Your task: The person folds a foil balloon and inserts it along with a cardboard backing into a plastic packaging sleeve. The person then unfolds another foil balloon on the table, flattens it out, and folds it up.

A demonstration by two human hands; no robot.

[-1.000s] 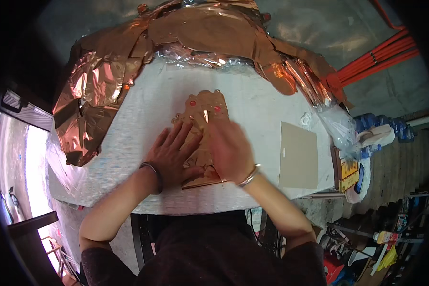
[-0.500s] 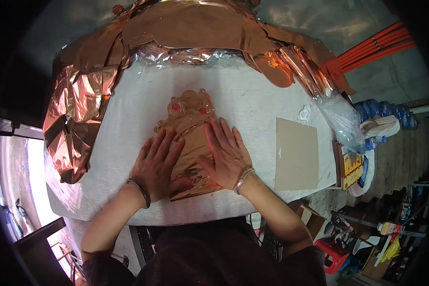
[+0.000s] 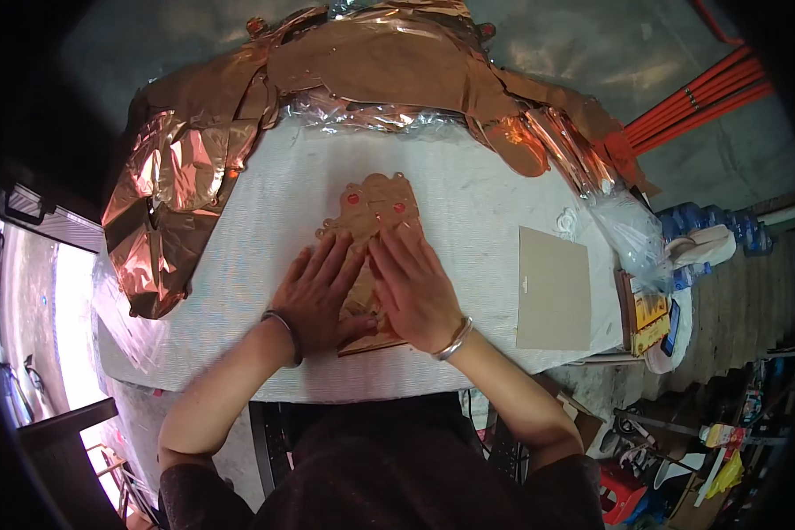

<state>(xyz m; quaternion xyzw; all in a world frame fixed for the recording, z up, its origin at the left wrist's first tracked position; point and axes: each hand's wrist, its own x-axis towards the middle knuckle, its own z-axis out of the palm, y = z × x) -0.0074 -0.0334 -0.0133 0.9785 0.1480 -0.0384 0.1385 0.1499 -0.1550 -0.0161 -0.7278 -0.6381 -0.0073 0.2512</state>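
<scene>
A flat copper-gold foil balloon (image 3: 377, 196), folded narrow, lies on the pale cloth of the table in front of me. Two red spots show near its scalloped far end. My left hand (image 3: 316, 287) rests flat over its left edge, fingers stretched out and the thumb across the foil. On the opposite side my right hand (image 3: 417, 296) lies flat with straight fingers, pressing on the foil. Both palms hide much of the balloon's middle. Neither hand grips anything.
More copper foil balloons (image 3: 375, 66) are heaped along the table's far edge, with a crinkled pile (image 3: 163, 221) at the left. To the right lies a grey-beige card (image 3: 553, 291), beside a clear plastic bag (image 3: 632, 234) and a yellow box (image 3: 651, 318).
My right hand has slid inward over the foil, its fingers now closer together and nearer the left hand. The whole view has shifted slightly, the table appearing further right.
</scene>
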